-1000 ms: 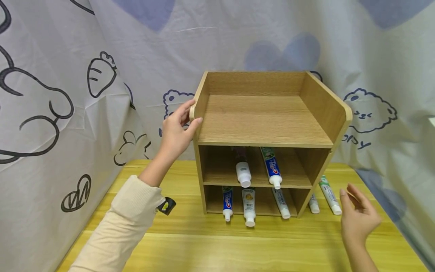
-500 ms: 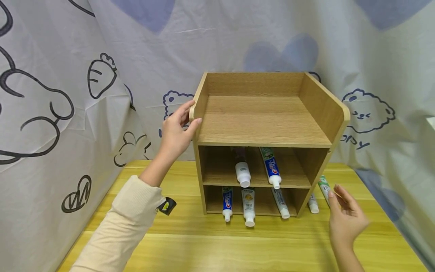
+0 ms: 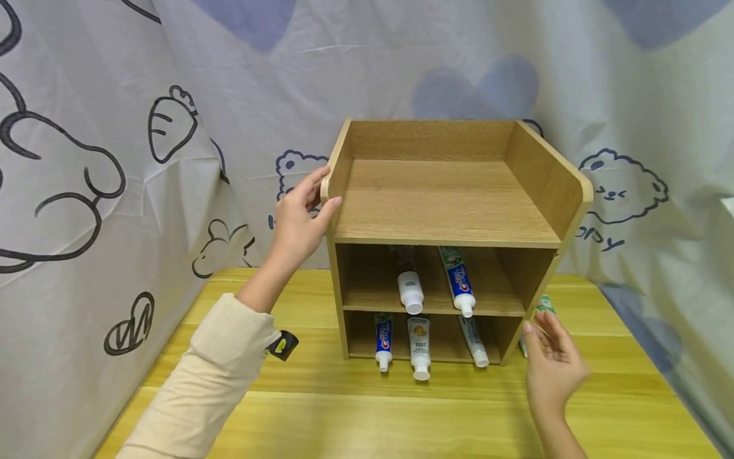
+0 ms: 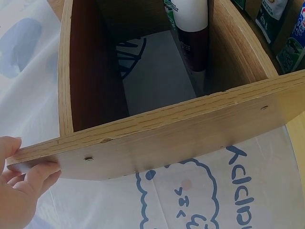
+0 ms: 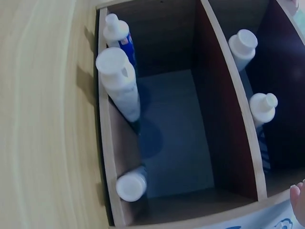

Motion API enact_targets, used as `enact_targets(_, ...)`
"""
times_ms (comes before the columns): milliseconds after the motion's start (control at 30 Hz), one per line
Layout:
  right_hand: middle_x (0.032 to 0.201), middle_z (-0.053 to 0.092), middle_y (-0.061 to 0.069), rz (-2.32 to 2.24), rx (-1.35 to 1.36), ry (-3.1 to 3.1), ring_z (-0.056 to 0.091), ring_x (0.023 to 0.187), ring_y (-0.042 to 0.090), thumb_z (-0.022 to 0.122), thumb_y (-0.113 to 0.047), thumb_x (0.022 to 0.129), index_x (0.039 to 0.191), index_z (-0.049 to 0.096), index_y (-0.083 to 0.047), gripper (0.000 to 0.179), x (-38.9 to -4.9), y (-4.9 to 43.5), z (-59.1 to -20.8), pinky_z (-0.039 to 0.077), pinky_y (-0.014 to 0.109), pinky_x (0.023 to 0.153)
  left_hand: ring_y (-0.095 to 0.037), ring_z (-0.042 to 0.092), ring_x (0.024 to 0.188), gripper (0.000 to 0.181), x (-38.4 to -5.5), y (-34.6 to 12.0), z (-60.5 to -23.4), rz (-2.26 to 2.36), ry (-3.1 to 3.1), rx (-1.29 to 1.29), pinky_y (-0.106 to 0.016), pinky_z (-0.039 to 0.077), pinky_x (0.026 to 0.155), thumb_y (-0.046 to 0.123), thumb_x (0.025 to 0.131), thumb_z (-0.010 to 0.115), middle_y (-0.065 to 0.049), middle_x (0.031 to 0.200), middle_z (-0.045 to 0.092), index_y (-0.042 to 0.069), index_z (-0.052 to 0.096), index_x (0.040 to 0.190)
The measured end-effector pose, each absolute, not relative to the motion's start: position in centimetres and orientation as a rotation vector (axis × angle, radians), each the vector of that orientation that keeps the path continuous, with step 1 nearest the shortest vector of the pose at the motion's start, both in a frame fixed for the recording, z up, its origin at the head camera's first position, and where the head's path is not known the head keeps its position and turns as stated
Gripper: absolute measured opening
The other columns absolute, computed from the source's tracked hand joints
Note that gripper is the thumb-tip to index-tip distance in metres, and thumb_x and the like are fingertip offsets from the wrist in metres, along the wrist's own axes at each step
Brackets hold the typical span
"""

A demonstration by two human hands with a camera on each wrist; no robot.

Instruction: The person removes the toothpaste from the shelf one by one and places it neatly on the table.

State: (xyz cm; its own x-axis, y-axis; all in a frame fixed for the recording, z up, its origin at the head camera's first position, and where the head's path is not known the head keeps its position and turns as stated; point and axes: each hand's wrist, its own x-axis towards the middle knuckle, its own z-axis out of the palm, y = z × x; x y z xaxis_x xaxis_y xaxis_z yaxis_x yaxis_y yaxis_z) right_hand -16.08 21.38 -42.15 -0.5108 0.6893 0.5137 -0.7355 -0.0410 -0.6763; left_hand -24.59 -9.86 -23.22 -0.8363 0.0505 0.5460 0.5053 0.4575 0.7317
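Observation:
My left hand point(image 3: 301, 220) grips the upper left side panel of a wooden desk shelf point(image 3: 447, 201), thumb in front and fingers behind its edge. In the left wrist view, fingers point(image 4: 40, 176) curl around that panel's corner. My right hand point(image 3: 553, 376) hovers by the shelf's lower right side, fingers loosely bent, nothing seen held. It overlaps toothpaste tubes lying on the table; a green-and-white tube end point(image 3: 545, 304) shows above its fingertips. On the middle shelf lie a white-capped tube point(image 3: 410, 290) and a blue-and-green toothpaste tube point(image 3: 459, 280), caps outward.
The bottom compartment holds a blue toothpaste tube point(image 3: 383, 338), a white tube with an orange picture point(image 3: 420, 344) and another white-capped tube point(image 3: 473, 341), caps jutting over the front. The shelf stands on a yellow wooden table point(image 3: 321, 414). A printed curtain point(image 3: 258, 83) hangs behind.
My right hand has moved left toward the shelf's right side and now covers most of the tubes lying there. My left hand has stayed on the panel.

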Motion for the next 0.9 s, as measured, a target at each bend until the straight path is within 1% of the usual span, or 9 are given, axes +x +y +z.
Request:
enact_targets(67, 0.095, 0.072, 0.005, 1.766, 0.079, -1.175, 0.067, 0.088, 0.012, 0.059, 0.023, 0.073, 0.108, 0.057, 0.021, 0.034, -16.1, 21.0, -42.3, 0.056, 0.014, 0.076, -0.028, 0.057, 0.116, 0.049, -24.6, -9.8, -23.2, -1.359, -2.253, -0.464, -0.032, 0.052, 0.094, 0.007, 0.089, 0.06, -0.02, 0.127, 0.056, 0.005, 0.045, 0.136)
enact_targets(200, 0.096, 0.072, 0.001, 1.754, 0.017, -1.241, 0.066, 0.09, 0.01, 0.061, 0.019, 0.075, 0.11, 0.055, 0.022, 0.036, -16.0, 20.0, -42.4, 0.055, 0.013, 0.078, -0.028, 0.057, 0.116, 0.049, -24.6, -9.8, -23.2, -1.363, -2.235, -0.463, -0.033, 0.052, 0.094, 0.006, 0.088, 0.06, -0.02, 0.127, 0.056, 0.004, 0.046, 0.135)
enact_targets(333, 0.098, 0.071, -0.001, 1.739, -0.023, -1.284, 0.065, 0.091, 0.009, 0.063, 0.017, 0.076, 0.112, 0.054, 0.021, 0.037, -16.1, 19.0, -42.3, 0.055, 0.012, 0.079, -0.028, 0.057, 0.116, 0.049, -24.6, -9.8, -23.2, -1.355, -2.237, -0.465, -0.032, 0.052, 0.093, 0.006, 0.088, 0.06, -0.02, 0.127, 0.056, 0.004, 0.046, 0.135)
enact_targets(467, 0.1, 0.07, -0.001, 1.732, -0.002, -1.29, 0.065, 0.092, 0.01, 0.062, 0.017, 0.076, 0.112, 0.052, 0.023, 0.038, -16.4, 18.0, -42.2, 0.054, 0.012, 0.079, -0.027, 0.058, 0.116, 0.048, -24.6, -9.8, -23.2, -1.34, -2.242, -0.47, -0.031, 0.052, 0.093, 0.007, 0.089, 0.06, -0.02, 0.126, 0.057, 0.004, 0.046, 0.135)
enact_targets(600, 0.101, 0.07, -0.002, 1.699, 0.003, -1.313, 0.065, 0.093, 0.011, 0.061, 0.019, 0.075, 0.111, 0.053, 0.023, 0.037, -16.7, 16.9, -42.1, 0.054, 0.013, 0.081, -0.027, 0.057, 0.116, 0.048, -24.6, -9.8, -23.2, -1.332, -2.245, -0.475, -0.031, 0.052, 0.093, 0.008, 0.089, 0.06, -0.019, 0.127, 0.057, 0.004, 0.046, 0.135)
enact_targets(733, 0.103, 0.069, -0.006, 1.634, -0.038, -1.38, 0.064, 0.094, 0.009, 0.061, 0.02, 0.075, 0.11, 0.056, 0.02, 0.035, -17.2, 15.9, -42.2, 0.053, 0.013, 0.083, -0.027, 0.057, 0.117, 0.048, -24.6, -9.8, -23.3, -1.346, -2.244, -0.472, -0.031, 0.052, 0.093, 0.008, 0.089, 0.06, -0.02, 0.128, 0.056, 0.005, 0.046, 0.135)
enact_targets(900, 0.103, 0.068, -0.006, 1.604, -0.062, -1.388, 0.063, 0.095, 0.009, 0.061, 0.021, 0.073, 0.109, 0.057, 0.02, 0.036, -18.0, 15.0, -42.6, 0.053, 0.014, 0.085, -0.029, 0.056, 0.117, 0.048, -24.7, -9.8, -23.4, -1.357, -2.231, -0.481, -0.032, 0.051, 0.094, 0.005, 0.088, 0.06, -0.021, 0.128, 0.055, 0.003, 0.046, 0.135)
